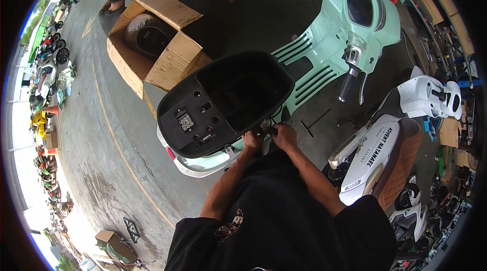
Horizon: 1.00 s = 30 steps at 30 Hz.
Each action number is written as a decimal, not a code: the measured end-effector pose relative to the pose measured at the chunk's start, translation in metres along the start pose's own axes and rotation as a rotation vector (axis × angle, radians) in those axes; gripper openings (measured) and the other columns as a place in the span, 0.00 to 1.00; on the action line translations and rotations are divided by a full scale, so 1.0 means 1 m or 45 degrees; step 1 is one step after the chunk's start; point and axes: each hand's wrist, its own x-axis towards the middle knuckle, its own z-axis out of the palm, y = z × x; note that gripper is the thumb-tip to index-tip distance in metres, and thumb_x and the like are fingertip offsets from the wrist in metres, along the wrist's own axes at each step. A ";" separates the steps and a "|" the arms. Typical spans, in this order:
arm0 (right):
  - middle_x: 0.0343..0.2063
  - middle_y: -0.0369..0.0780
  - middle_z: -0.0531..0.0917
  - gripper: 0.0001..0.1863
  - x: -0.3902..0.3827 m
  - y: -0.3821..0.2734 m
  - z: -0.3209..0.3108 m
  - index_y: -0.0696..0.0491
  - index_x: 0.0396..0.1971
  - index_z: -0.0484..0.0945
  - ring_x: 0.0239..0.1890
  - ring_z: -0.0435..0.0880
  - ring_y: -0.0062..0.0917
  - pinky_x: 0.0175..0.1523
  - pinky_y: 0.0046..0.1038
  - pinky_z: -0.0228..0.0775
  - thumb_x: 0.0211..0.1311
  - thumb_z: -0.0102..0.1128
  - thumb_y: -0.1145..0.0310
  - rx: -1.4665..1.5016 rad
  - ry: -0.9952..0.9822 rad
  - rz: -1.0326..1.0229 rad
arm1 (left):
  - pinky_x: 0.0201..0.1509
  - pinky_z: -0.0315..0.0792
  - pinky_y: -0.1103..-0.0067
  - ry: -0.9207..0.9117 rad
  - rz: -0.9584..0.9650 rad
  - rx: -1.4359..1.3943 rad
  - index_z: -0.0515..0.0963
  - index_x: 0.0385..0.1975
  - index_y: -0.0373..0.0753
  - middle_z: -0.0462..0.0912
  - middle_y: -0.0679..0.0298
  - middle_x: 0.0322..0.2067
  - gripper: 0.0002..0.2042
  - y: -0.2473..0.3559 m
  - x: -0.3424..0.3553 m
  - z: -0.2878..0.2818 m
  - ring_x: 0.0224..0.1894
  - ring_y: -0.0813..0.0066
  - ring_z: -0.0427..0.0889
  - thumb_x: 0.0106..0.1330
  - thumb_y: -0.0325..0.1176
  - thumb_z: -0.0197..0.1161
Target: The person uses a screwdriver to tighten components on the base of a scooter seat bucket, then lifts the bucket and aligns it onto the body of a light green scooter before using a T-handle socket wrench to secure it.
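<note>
In front of me stands a mint-green scooter (314, 53) with its seat off. A black underseat storage bucket (182, 99) sits in its body, with a deep well towards the handlebar end and a flat panel towards the tail. At the bucket's near side, low against the bodywork, my left hand (252, 142) has its fingers curled in. Close beside it, my right hand (284, 137) is closed, its fingertips by some dark cable-like parts. What either hand grips is too small and shadowed to make out.
An open cardboard box (175, 60) stands beyond the bucket, holding a dark rounded part. Another person (109, 14) is behind it. A T-shaped tool (307, 128) lies on the floor. To the right stands a white scooter (373, 154) with a brown seat, near loaded shelves.
</note>
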 end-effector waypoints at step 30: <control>0.33 0.48 0.83 0.14 0.036 0.028 -0.005 0.54 0.34 0.82 0.37 0.83 0.39 0.43 0.36 0.72 0.51 0.61 0.62 0.269 -0.094 0.307 | 0.60 0.57 0.60 -0.042 -0.149 0.031 0.81 0.40 0.43 0.81 0.60 0.43 0.17 -0.010 0.001 0.008 0.54 0.57 0.71 0.52 0.43 0.68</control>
